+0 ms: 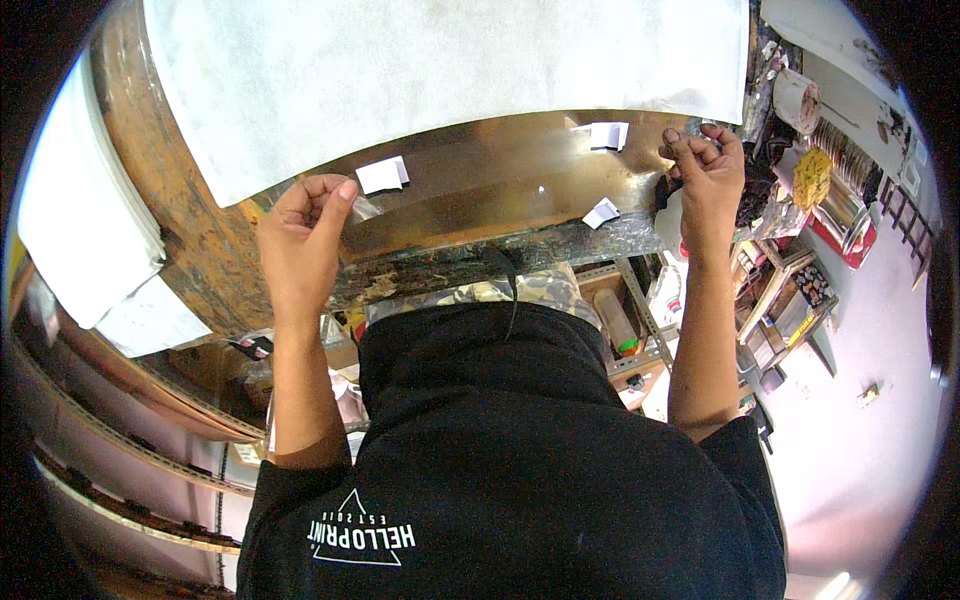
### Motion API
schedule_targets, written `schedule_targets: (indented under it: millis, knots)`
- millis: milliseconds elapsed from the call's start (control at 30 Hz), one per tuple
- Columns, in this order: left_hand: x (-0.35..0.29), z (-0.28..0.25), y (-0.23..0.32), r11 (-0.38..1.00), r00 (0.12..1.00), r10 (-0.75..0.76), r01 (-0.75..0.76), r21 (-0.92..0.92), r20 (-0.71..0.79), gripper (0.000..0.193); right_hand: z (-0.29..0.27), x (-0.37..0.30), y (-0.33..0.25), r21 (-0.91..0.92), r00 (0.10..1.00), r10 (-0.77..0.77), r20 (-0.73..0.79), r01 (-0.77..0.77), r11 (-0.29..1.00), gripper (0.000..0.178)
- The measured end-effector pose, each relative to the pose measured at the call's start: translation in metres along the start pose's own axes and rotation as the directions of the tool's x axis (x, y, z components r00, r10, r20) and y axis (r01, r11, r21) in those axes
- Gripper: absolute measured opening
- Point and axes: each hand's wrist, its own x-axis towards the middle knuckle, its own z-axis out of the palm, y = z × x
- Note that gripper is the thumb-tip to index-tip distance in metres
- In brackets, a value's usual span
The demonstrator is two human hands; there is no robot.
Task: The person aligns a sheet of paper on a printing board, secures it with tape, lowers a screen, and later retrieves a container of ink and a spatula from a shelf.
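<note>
Hands (300,235) at sheet (500,185) edge (ends)

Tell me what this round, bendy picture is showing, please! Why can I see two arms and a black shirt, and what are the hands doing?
There is no machine here, just a person working with bare hands. The camera sits on the person's head and looks down, so you see the person's own black shirt and both arms. Its wide lens makes the picture round and bends straight edges.

In front is a worn metal worktop, shiny in the middle and rusty at the left. A big white sheet covers its far part. Three small white paper bits lie on the bare metal.

The left hand pinches the corner of a thin clear film. The right hand has its fingers curled at the worktop's right edge; what it holds is too small to tell. Cluttered shelves stand to the right.
</note>
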Motion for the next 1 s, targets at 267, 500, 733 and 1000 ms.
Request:
schedule_targets:
  millis: [267,500,733,1000]
  knots:
    - [-0.011,0.016,-0.003,0.998,0.975,0.034,-0.020,0.066,-0.218,0.023,0.013,-0.002,0.005,-0.142,0.982,-0.174,-0.078,0.162,0.977,0.052]
    - [-0.002,0.011,-0.008,1.000,0.979,0.007,-0.009,-0.008,-0.204,0.022,0.017,0.004,0.012,-0.225,0.961,-0.262,-0.092,0.236,0.945,0.055]
    - [-0.001,0.020,-0.002,0.998,0.971,0.064,-0.067,-0.005,-0.231,0.021,0.018,0.007,0.016,-0.176,0.963,-0.250,-0.098,0.231,0.957,0.053]
    - [0.000,0.025,0.005,0.999,0.971,0.041,-0.033,0.037,-0.236,0.021,0.016,0.008,0.016,-0.063,0.975,-0.196,-0.104,0.190,0.980,0.051]
